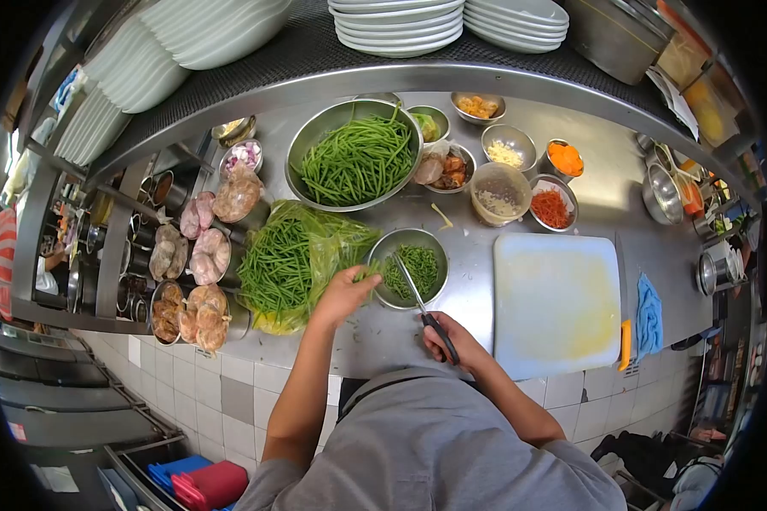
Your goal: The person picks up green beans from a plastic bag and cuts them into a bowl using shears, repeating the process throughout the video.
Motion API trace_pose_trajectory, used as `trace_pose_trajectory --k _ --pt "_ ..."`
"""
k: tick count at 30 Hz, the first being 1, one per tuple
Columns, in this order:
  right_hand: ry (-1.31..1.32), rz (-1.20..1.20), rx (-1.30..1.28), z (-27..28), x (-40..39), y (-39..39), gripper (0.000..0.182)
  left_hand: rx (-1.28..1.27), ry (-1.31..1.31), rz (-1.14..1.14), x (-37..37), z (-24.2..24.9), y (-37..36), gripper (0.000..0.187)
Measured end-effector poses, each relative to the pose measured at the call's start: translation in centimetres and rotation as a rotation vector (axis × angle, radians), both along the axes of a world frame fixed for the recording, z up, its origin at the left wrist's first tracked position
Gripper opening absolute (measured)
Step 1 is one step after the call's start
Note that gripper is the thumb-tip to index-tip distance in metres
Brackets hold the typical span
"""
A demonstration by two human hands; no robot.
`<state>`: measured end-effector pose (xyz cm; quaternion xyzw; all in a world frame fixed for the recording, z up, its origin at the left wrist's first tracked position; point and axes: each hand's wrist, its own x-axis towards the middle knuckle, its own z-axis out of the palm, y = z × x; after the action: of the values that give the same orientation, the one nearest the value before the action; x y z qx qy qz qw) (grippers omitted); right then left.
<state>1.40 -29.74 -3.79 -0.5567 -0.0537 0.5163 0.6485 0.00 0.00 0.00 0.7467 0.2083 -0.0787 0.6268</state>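
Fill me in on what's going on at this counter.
A person has scissors in the right hand, the blades reaching over a small metal bowl of finely cut green pieces. The left hand holds some green beans at the bowl's left side. Many uncut beans are in the plastic bag on the left and in the large bowl beyond it. The cutting board and orange-handled knife lie to the right, untouched.

I'm getting a pretty bright feed, glare on the flat silver-grey metal counter [473,272], fisheye-bent edges, black corners.
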Motion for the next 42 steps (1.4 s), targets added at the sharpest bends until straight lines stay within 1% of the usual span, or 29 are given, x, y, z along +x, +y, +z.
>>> trace_pose_trajectory --k 1,2,3,5,6,8,9,11,18,26,29,33,34,35,36,38,41,42 --pt "0.009 -0.022 0.052 -0.1 -0.2 -0.2 0.065 -0.199 -0.006 0.093 -0.1 0.7 -0.2 0.025" --pt "0.018 -0.043 0.105 -0.2 -0.4 -0.3 0.064 -0.398 -0.011 0.188 -0.1 1.1 -0.4 0.018" --pt "0.012 -0.042 0.102 -0.2 -0.3 -0.6 0.064 -0.401 -0.018 0.187 0.2 1.0 -0.9 0.018" --pt "0.067 -0.075 0.252 -0.5 -0.3 -0.8 0.065 -0.511 -0.166 0.35 0.5 0.5 -1.8 0.015" --pt "0.072 -0.075 0.255 -0.5 -0.8 -0.7 0.065 -0.506 -0.162 0.352 0.3 0.5 -2.0 0.015" --pt "0.153 -0.087 0.423 -0.6 -1.3 -0.6 0.066 -0.505 -0.238 0.446 0.4 0.3 -2.8 0.012" --pt "0.15 -0.087 0.422 -0.3 -1.2 -0.5 0.066 -0.506 -0.24 0.445 0.6 0.3 -3.3 0.012" --pt "0.089 -0.038 0.388 0.4 -1.2 -0.4 0.066 -0.502 -0.286 0.544 0.7 0.4 -4.2 0.01" --pt "0.079 -0.051 0.346 0.3 -1.4 -0.3 0.063 -0.508 -0.341 0.553 0.2 -0.4 -4.6 0.008" --pt "0.076 -0.059 0.305 0.2 -1.5 0.3 0.056 -0.491 -0.289 0.448 -0.4 -1.5 -5.4 0.007" --pt "0.147 -0.088 0.287 0.7 -1.2 0.4 0.052 -0.533 -0.293 0.474 -0.4 -1.3 -5.8 0.008" --pt "0.143 -0.08 0.261 0.7 -1.0 0.3 0.048 -0.502 -0.259 0.454 -0.4 -1.1 -5.3 0.007" --pt "0.14 -0.098 0.248 0.6 -1.1 0.4 0.046 -0.559 -0.284 0.482 -0.3 -0.8 -5.2 0.008" --pt "0.136 -0.111 0.239 0.5 -1.1 0.6 0.045 -0.612 -0.312 0.513 -0.1 -0.5 -4.9 0.01" --pt "0.14 -0.098 0.247 0.6 -1.1 0.7 0.045 -0.601 -0.316 0.524 -0.1 -0.7 -4.2 0.01" --pt "0.137 -0.114 0.259 1.0 -0.9 0.5 0.044 -0.87 -0.336 0.646 -0.1 -1.2 -2.5 0.016" --pt "0.144 -0.136 0.217 1.5 -0.8 0.3 0.043 -0.892 -0.373 0.67 -0.5 -1.4 1.7 0.018" --pt "0.146 -0.128 0.224 1.5 -0.8 0.2 0.043 -0.817 -0.346 0.681 -0.9 -0.5 3.1 0.018"
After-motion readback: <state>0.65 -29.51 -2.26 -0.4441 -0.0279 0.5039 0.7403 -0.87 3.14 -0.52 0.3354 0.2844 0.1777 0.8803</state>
